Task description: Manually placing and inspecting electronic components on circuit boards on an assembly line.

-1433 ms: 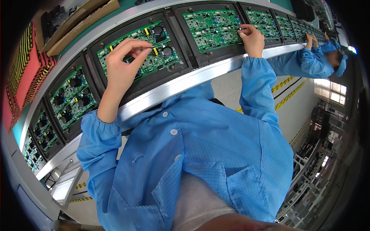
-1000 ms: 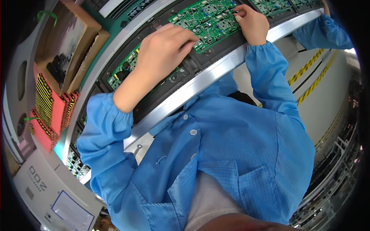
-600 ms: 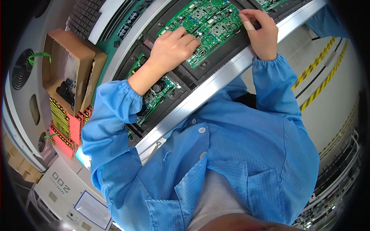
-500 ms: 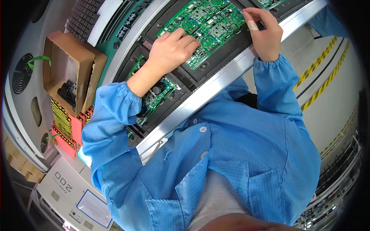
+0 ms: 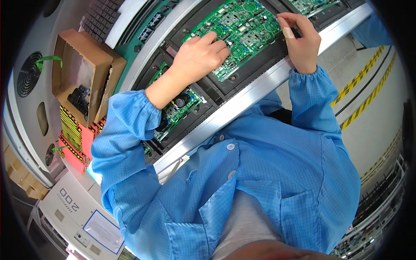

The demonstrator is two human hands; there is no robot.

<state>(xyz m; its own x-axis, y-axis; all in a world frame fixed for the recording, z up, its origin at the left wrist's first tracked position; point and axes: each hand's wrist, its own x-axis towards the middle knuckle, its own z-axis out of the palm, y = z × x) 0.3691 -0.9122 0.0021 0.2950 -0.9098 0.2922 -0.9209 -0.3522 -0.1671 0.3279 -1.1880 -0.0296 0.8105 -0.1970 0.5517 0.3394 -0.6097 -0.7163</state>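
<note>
A green circuit board [image 5: 242, 32] with round marked areas and many small parts sits in a black carrier [image 5: 260, 56]. Over the board's left part my left hand [image 5: 200, 58] is closed, knuckles up and fingers curled down; its fingertips are hidden. Near the board's right end, my right hand [image 5: 302, 43] has thumb and index finger pinched at the surface. Anything in that pinch is too small to make out. A tan strip is wrapped round one of its fingers. Below my left wrist lies a second green board [image 5: 180, 108] with a round black component.
A metal rail [image 5: 242, 93] runs along the carrier's near side. At left, an open cardboard box [image 5: 82, 65] holds black cylindrical parts [image 5: 80, 100]. Black components [image 5: 149, 28] lie on a green surface beyond the far rail, beside a dark gridded tray [image 5: 99, 19].
The whole view has shifted slightly right and down. Both hands keep nearly the same places over the board, with their fingers still closed.
</note>
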